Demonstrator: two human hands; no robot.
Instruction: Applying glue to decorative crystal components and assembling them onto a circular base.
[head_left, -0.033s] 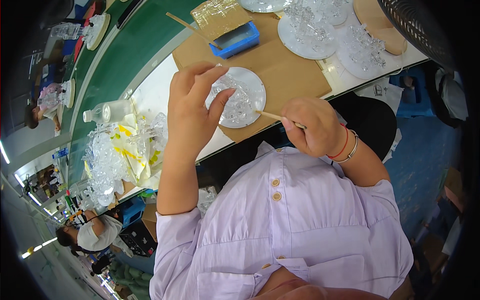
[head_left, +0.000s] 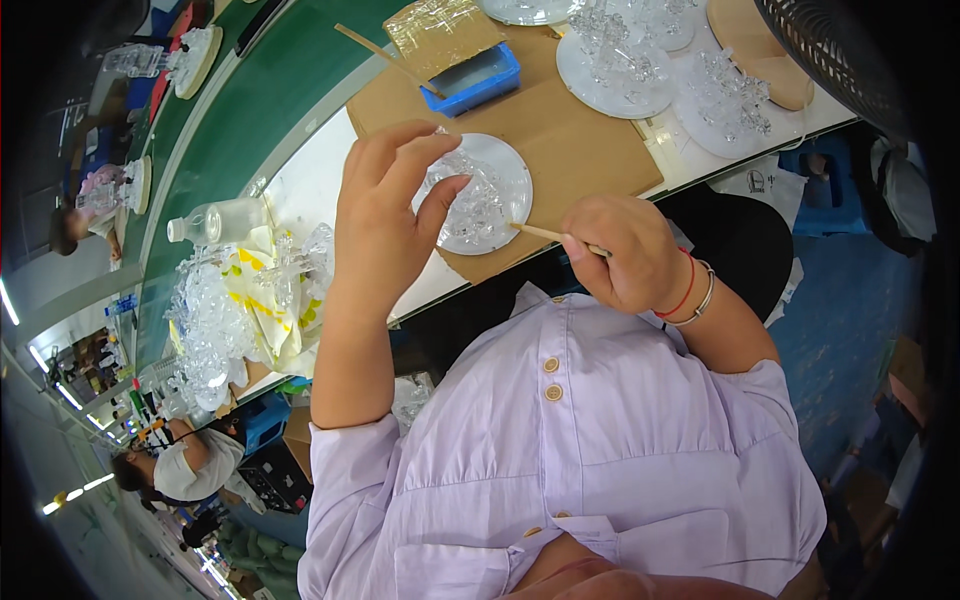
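My left hand (head_left: 388,190) curves over a clear, many-branched plastic ornament (head_left: 474,205), its thumb and fingertips on either side of it. The ornament rests on a round white disc (head_left: 515,170). Its upper left part is hidden by my fingers. In my right hand (head_left: 625,250) is a thin wooden stick (head_left: 540,232), gripped between thumb and curled fingers. The stick points left, and its tip is at the disc's lower right rim, next to the ornament.
Brown cardboard (head_left: 600,160) covers part of the white table. A blue tray (head_left: 480,82) stands behind, with another stick (head_left: 375,52) leaning across its edge. Finished-looking clear ornaments (head_left: 615,65) sit back right. On the left are a plastic bottle (head_left: 225,221) and a heap of clear parts (head_left: 210,310).
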